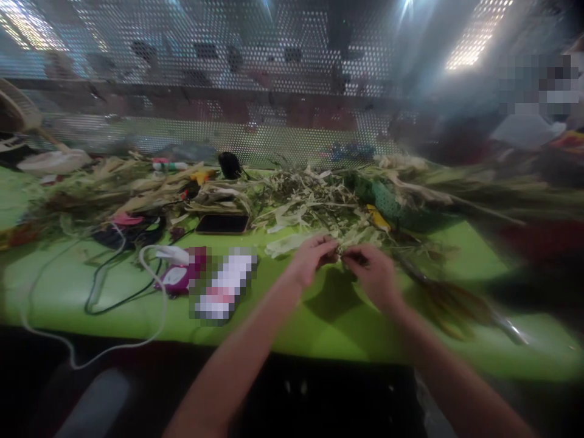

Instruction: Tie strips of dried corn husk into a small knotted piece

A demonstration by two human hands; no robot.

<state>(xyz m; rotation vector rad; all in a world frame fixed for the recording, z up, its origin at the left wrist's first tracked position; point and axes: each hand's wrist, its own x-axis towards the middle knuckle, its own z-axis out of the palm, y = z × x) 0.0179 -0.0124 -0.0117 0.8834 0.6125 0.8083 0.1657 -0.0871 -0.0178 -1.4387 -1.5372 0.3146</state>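
Note:
Both of my hands meet over the green table (pixel 319 328), just in front of a heap of pale dried leaf strips (pixel 310 207). My left hand (pixel 310 258) is closed in a pinch on a thin strip of that leaf material. My right hand (pixel 371 271) is closed too, fingers pressed on the same strip from the other side. The piece between the fingertips is small and blurred. A long bundle of brownish stalks (pixel 451 304) lies on the table to the right of my right hand.
A dark phone (pixel 222 224) lies left of the heap. White and black cables (pixel 137 292) and a purple-white device (pixel 176 277) sit at the left. A perforated metal screen (pixel 255 73) closes the back. Another person (pixel 533 121) is at the far right.

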